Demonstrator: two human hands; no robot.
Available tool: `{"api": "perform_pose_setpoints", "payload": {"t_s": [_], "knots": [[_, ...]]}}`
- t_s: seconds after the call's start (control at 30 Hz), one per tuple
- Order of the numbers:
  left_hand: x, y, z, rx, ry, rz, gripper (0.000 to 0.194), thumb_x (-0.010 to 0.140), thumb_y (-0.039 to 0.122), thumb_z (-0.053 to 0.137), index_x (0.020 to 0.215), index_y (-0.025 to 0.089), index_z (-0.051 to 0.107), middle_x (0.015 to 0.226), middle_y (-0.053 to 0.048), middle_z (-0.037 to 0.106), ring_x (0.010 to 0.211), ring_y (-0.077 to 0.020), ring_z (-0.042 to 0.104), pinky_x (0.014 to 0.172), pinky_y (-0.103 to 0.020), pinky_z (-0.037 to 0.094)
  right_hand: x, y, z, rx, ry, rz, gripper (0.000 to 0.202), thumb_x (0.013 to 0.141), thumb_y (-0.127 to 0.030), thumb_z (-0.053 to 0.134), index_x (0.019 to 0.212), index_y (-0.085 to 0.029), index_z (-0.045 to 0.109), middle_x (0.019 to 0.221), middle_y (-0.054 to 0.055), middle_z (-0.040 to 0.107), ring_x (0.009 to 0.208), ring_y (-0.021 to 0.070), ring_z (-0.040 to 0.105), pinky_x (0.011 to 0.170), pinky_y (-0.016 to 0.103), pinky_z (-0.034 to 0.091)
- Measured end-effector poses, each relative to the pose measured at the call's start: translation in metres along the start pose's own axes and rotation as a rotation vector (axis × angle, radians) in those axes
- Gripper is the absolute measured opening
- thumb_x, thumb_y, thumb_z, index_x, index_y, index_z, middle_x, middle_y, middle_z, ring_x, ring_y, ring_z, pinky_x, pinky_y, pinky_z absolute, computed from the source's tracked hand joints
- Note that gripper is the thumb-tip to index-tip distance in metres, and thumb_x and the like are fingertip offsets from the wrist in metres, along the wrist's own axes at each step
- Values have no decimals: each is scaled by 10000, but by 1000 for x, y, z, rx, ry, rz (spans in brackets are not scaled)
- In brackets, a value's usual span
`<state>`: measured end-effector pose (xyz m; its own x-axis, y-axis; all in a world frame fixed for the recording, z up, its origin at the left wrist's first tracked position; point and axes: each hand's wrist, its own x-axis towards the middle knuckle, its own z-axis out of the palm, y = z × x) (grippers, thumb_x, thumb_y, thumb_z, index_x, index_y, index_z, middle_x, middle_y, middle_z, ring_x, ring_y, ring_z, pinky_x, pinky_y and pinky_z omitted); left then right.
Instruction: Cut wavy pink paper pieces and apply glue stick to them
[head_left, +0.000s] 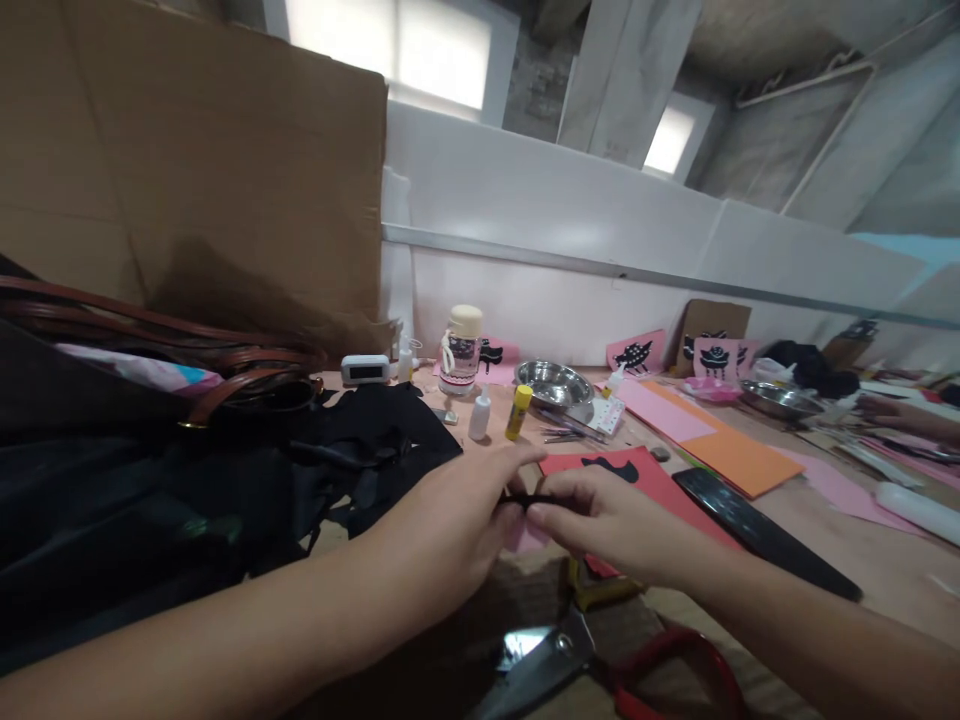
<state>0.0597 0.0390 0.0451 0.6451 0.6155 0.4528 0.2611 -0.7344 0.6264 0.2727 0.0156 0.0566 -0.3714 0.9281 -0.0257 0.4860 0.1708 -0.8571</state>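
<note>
A big cardboard sheet (187, 160) is standing at the far left, and a dark bag (112, 470) is lying below it. A red paper (645, 475) is lying in the middle of the table (892, 570). Just near of it, the left hand (450, 530) and the right hand (607, 525) are pinching together a small black paper strip (534, 500), fingers closed on it. Red-handled scissors (600, 660) are lying nearest.
</note>
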Motion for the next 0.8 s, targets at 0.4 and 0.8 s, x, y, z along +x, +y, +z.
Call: {"api": "perform_pose_setpoints", "payload": {"t_s": [0.4,0.8], "knots": [[-13,0,40,-494,-75,-220,380,995,554,491,987,222,675,1068,-82,756,974,-253,705,870,-324,538,-21,24,30,452,201,128,563,877,-681,685,624,-197,546,542,-44,509,496,104,411,488,235,287],[3,-5,20,-335,162,-569,366,754,553,660,725,188,679,733,-83,725,750,-276,681,649,-339,497,-52,9,-14,-302,-104,25,334,901,-288,729,1233,-293,694,1162,61,751,1025,267,715,843,327,567]]}}
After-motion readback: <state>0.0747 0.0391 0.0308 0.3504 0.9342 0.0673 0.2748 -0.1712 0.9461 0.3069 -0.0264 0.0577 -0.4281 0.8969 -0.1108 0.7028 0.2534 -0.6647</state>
